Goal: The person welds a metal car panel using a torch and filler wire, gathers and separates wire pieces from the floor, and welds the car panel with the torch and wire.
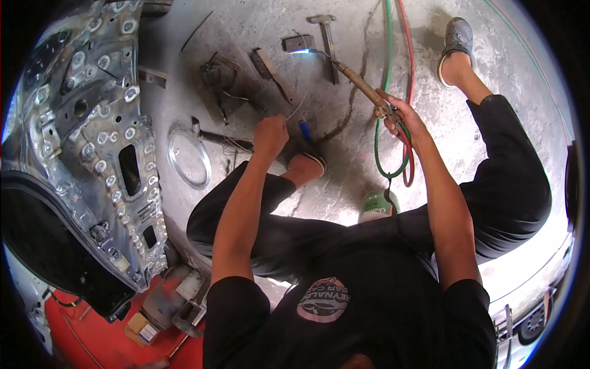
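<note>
My right hand (402,117) is wrapped round the handle of a gas welding torch (362,85), with a green and a red hose running from its rear end. A blue-white flame (301,51) burns at the torch's tip, against the near edge of a small dark metal block (298,42) on the floor. My left hand (270,136) is closed on a thin metal wire (299,107), whose free end points up and away from the fingers. Just right of that hand, a blue-handled tool (304,130) lies near my foot.
A hammer (330,46) and a wire brush (270,71) lie by the block. Left of them is a metal plate (212,37) bearing rusty parts; nearer is a wire coil (189,157). A car body panel (80,111) stands left. The green hose (388,55) loops right.
</note>
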### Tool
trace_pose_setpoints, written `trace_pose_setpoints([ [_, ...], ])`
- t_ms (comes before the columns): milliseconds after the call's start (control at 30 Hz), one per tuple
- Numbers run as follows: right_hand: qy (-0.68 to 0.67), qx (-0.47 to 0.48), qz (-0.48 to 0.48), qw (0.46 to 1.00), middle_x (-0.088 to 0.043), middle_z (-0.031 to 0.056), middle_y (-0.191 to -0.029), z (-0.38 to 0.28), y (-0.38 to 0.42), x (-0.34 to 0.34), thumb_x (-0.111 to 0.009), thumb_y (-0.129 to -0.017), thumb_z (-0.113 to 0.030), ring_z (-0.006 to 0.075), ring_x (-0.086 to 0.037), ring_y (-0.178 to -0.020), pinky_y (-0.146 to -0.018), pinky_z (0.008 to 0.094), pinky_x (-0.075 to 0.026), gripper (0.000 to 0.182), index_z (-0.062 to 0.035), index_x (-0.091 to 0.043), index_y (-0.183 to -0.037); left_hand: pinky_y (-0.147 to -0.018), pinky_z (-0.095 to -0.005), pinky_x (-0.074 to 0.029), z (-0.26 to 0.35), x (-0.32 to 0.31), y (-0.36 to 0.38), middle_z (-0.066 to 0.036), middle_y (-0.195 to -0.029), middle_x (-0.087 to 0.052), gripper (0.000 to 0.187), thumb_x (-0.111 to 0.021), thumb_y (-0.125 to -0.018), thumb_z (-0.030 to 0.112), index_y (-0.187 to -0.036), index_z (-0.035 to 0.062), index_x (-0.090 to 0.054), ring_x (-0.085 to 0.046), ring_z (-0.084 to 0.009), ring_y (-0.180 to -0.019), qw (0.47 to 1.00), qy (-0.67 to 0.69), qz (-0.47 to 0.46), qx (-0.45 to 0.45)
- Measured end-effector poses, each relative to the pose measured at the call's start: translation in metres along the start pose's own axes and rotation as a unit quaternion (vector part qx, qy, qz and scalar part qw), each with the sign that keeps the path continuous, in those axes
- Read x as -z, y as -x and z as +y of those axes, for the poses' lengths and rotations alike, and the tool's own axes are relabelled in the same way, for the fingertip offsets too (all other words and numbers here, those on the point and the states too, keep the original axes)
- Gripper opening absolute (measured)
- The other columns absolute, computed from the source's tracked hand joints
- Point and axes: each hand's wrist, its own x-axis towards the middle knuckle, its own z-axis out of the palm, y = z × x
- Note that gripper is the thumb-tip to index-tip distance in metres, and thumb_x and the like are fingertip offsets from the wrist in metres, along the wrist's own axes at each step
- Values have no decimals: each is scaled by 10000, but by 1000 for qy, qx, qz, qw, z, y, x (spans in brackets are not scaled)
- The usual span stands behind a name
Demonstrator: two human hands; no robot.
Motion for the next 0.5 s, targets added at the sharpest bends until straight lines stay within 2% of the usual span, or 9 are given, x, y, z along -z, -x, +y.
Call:
trace_pose_setpoints([
  [500,12,4,-1,1000,-698,57,-1006,1,-1,1,-570,-1036,-487,77,-548,-624,-519,232,-427,762,-45,-388,-1629,-769,-552,-551,1,0,0,-210,-832,-711,83,-650,-881,112,-836,55,-690,-705,-429,-851,1000,-12,-10,2],
])
